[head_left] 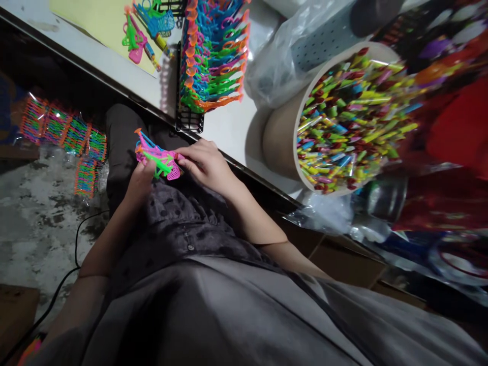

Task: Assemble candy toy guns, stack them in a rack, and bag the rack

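Over my lap, my left hand (142, 179) is closed around a bundle of brightly coloured plastic toy guns (160, 158), pink, green and blue with orange tips. My right hand (208, 161) pinches the pink end of the same bundle between thumb and fingers. Something small and reddish shows at those fingertips, too small to make out. A perforated pink part of the toy hangs between both hands. Beyond them, on the table, similar toy guns (137, 38) lie with small wrapped tubes on a yellow sheet (95, 23).
A black rack (189, 122) at the table edge carries a dense row of plastic toys (215, 56). To its right stands a beige bucket (280, 137) full of wrapped tubes (346, 127), beside clear plastic bags (274, 66). Toy packs (64, 129) lie at left; a black cable (78, 239) crosses the floor.
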A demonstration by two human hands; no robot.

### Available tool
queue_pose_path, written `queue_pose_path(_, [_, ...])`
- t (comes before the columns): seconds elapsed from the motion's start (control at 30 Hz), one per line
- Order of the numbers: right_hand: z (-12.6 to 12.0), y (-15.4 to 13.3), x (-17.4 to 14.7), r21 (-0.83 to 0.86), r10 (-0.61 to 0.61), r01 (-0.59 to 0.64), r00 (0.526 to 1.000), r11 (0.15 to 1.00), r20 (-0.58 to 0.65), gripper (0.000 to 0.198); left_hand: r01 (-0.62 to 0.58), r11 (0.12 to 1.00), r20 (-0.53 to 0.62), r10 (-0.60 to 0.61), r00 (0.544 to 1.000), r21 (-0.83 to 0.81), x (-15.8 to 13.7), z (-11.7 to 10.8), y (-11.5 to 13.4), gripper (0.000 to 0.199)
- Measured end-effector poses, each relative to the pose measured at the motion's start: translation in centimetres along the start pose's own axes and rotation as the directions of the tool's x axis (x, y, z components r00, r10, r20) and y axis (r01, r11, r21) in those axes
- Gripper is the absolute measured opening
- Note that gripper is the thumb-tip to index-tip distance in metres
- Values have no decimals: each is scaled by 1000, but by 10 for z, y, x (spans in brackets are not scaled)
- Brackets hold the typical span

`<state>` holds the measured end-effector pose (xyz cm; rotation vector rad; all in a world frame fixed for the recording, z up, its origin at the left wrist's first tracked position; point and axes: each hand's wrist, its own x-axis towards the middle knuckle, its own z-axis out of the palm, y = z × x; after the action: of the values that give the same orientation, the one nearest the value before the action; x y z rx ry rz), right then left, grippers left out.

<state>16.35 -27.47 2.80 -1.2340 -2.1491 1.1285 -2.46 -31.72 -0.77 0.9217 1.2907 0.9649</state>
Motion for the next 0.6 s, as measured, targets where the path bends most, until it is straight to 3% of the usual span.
queue_pose_path(0.17, [1,37,-11,-12,140,-147,960,989,-244,45,57,998,-9,-57,998,7,5,-20,-12,37])
queue_pose_path(0.27, [8,71,-18,74,194,-180,896,981,-399,50,72,997,-52,-72,996,-2,9,-31,-23,67])
queue_pose_path(0.33, [13,95,-16,73,219,-211,831,975,-512,52,108,994,-75,-107,991,4,11,-35,-30,75])
queue_pose_path(0.43, [20,127,-1,7,221,-280,742,960,-633,53,165,983,-86,-158,984,80,11,-36,-36,55])
queue_pose_path(0.5, [23,143,15,-17,210,-296,716,955,-666,51,156,980,-54,-150,987,122,7,-33,-36,37])
queue_pose_path(0.6, [27,159,35,23,224,-288,690,957,-688,44,111,989,10,-112,994,101,-1,-24,-36,30])
